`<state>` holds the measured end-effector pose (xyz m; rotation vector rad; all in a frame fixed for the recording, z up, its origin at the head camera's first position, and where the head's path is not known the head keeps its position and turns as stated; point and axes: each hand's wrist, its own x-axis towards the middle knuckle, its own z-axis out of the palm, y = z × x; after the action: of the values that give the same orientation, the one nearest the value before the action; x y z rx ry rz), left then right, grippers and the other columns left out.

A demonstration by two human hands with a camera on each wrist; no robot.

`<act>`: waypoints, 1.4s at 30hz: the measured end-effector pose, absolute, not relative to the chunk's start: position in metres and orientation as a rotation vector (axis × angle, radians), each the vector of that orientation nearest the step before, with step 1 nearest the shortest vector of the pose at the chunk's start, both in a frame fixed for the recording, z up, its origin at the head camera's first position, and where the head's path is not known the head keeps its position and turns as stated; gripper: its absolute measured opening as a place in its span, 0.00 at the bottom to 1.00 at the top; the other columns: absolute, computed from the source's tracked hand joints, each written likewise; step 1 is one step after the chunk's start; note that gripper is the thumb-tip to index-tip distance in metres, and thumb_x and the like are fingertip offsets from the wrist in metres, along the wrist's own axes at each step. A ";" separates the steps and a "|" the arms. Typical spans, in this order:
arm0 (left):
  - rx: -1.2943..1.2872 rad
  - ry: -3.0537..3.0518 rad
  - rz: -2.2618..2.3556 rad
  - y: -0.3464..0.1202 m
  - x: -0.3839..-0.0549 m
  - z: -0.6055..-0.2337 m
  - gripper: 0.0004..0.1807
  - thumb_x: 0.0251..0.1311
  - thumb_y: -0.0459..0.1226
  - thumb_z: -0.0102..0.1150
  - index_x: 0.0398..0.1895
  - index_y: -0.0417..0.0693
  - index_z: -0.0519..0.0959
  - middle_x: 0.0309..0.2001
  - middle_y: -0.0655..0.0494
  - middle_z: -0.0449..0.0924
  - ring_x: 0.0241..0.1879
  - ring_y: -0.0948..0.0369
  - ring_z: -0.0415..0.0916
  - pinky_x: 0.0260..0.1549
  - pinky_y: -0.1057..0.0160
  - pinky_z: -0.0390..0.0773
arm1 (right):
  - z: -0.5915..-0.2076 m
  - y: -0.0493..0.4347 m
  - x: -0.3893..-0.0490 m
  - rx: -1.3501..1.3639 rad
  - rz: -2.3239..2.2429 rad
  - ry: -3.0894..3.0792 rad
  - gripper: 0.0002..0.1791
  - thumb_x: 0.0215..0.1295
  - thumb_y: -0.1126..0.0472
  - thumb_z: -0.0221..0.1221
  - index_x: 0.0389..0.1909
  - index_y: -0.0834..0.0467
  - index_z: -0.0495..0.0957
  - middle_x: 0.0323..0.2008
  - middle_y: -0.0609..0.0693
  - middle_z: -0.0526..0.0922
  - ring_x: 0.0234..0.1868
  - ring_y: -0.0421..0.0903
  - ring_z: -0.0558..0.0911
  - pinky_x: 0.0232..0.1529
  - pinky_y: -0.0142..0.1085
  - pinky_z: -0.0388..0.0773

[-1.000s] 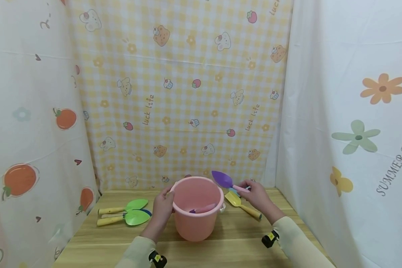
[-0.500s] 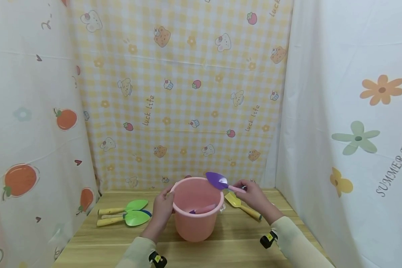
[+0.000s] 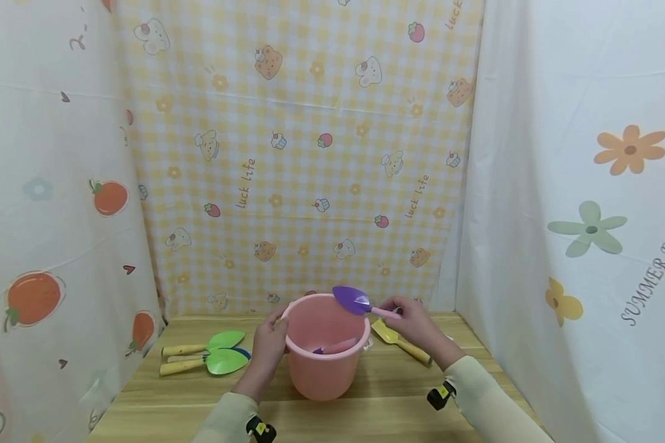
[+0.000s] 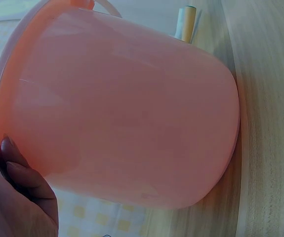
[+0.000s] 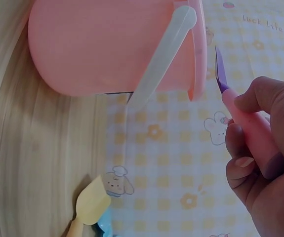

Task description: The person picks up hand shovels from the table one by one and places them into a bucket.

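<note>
A pink bucket [image 3: 324, 375] stands on the wooden table, with its white handle [image 5: 161, 59] hanging down on the right side. My left hand [image 3: 270, 344] grips the bucket's left rim between thumb and fingers, and in the left wrist view the fingers [image 4: 30, 182] curl under that rim. A purple-bladed trowel [image 3: 351, 300] with a pink handle is held in my right hand [image 3: 415, 323], its blade over the bucket's right back rim. Inside the bucket lies another tool with a pink handle [image 3: 340, 346] and a bit of purple; the rest of it is hidden.
Left of the bucket lie several trowels, two with green heads [image 3: 227, 361] and yellow handles, partly covering a blue one. A yellow trowel [image 3: 401, 341] lies at the right, a blue piece [image 5: 104, 222] beside it. Patterned cloth [image 3: 310, 184] hangs behind and at both sides.
My right hand has brought the purple trowel leftward, from beside the bucket to over its rim. The left hand and the bucket stay in place.
</note>
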<state>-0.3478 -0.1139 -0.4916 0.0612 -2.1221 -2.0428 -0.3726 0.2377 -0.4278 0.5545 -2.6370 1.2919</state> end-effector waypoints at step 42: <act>0.036 -2.122 -2.018 -0.113 -0.344 -0.490 0.28 0.87 0.48 0.52 0.80 0.46 0.74 0.34 0.43 0.83 0.30 0.57 0.80 0.34 0.61 0.85 | -0.425 0.205 -0.376 0.811 1.076 -2.666 0.04 0.76 0.55 0.72 0.42 0.51 0.89 0.38 0.43 0.87 0.31 0.42 0.83 0.33 0.38 0.84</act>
<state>-0.3444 -0.1134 -0.4899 0.0364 -2.1215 -2.0181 -0.3758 0.2049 -0.4255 0.8107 -2.6662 1.0762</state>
